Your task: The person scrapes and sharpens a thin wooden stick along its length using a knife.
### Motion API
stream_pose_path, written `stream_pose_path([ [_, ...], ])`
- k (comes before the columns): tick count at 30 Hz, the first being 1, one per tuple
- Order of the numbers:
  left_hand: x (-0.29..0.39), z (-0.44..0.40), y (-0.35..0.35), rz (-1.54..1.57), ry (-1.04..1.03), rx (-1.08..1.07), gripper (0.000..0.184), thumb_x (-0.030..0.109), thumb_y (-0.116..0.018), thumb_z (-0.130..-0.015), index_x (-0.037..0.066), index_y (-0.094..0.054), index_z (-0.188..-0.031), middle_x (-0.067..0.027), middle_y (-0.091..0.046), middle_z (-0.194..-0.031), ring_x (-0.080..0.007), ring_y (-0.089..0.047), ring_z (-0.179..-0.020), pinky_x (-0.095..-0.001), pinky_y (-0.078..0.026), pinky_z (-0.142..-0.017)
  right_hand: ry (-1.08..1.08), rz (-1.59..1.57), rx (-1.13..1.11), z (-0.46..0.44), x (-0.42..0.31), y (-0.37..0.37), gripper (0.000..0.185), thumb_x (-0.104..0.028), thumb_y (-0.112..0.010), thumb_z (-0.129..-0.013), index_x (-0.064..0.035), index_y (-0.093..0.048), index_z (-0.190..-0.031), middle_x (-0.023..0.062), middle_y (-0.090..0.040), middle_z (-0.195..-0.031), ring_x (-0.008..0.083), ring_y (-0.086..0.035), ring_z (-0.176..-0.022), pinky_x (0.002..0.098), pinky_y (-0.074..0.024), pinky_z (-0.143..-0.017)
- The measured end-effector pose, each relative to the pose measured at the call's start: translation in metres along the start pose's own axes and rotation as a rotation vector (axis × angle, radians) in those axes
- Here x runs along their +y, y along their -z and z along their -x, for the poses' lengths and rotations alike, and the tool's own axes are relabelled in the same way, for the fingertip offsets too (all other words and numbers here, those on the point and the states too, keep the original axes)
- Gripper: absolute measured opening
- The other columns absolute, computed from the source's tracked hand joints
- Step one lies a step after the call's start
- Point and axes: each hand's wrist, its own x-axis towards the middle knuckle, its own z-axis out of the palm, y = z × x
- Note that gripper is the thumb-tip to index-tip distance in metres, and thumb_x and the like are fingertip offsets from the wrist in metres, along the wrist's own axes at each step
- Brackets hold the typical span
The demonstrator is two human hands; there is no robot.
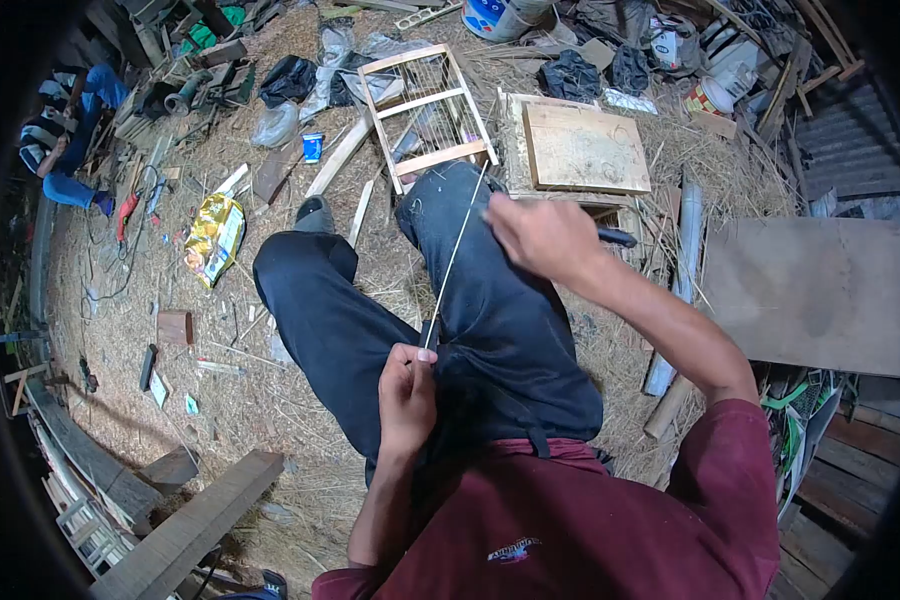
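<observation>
My left hand [407, 395] is closed in front of my lap, its thumb pressing on the lower end of a thin pale stick [454, 258]. From there the stick slants up across my right thigh to beside my knee. A small dark piece [429, 333] lies under the stick by my left thumb. My right hand [550, 235] is closed over my right knee, around a knife whose dark handle [617, 237] sticks out behind the fist. Its blade is mostly hidden at the stick's upper end.
Beyond my knees stands a wooden frame with thin bars [425, 115], beside a box topped by a pale board [585, 148]. A yellow bag [213, 238] and wood scraps lie left on straw-covered ground. Another person [70, 135] sits far left. A brown panel [810, 290] lies right.
</observation>
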Motion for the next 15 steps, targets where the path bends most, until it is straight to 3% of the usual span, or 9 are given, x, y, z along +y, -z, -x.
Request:
stream_pose_path([
  [5, -0.002, 0.003, 0.005, 0.008, 0.021, 0.004, 0.02, 0.019, -0.047, -0.103, 0.004, -0.054, -0.093, 0.0082, -0.037, -0.058, -0.0008, -0.032, -0.053, -0.0219, -0.025, -0.048, 0.131, -0.011, -0.018, 0.013, -0.016, -0.002, 0.021, -0.031, -0.054, -0.096, -0.0114, -0.052, -0.09, 0.0146, -0.064, -0.066, 0.0367, -0.063, -0.053, 0.0486, -0.0493, -0.045],
  [8, 0.0, 0.007, 0.006, -0.013, 0.019, 0.006, 0.02, 0.019, -0.047, -0.103, 0.003, -0.054, -0.093, 0.008, -0.037, -0.058, -0.0011, -0.033, -0.054, -0.0222, -0.027, -0.049, -0.042, 0.005, 0.076, -0.006, 0.005, -0.002, 0.021, -0.031, -0.056, -0.094, -0.0117, -0.052, -0.087, 0.0132, -0.063, -0.062, 0.0372, -0.064, -0.053, 0.0485, -0.0503, -0.045],
  [12, -0.005, 0.003, 0.007, -0.006, -0.009, 0.009, 0.021, 0.018, -0.048, -0.103, 0.003, -0.055, -0.091, 0.0076, -0.037, -0.058, -0.0016, -0.033, -0.054, -0.0225, -0.028, -0.05, 0.116, 0.011, -0.01, 0.017, -0.023, -0.004, 0.023, -0.032, -0.055, -0.095, -0.0117, -0.053, -0.086, 0.0139, -0.062, -0.059, 0.0381, -0.063, -0.053, 0.0485, -0.0496, -0.045],
  [15, -0.005, -0.003, 0.001, -0.009, -0.057, 0.012, 0.022, 0.018, -0.048, -0.103, 0.003, -0.055, -0.089, 0.0075, -0.037, -0.057, -0.0017, -0.033, -0.053, -0.0228, -0.028, -0.049, -0.099, -0.048, 0.04, -0.009, 0.005, 0.0, 0.022, -0.032, -0.057, -0.094, -0.0112, -0.053, -0.086, 0.0139, -0.063, -0.062, 0.0381, -0.063, -0.054, 0.0496, -0.0498, -0.046],
])
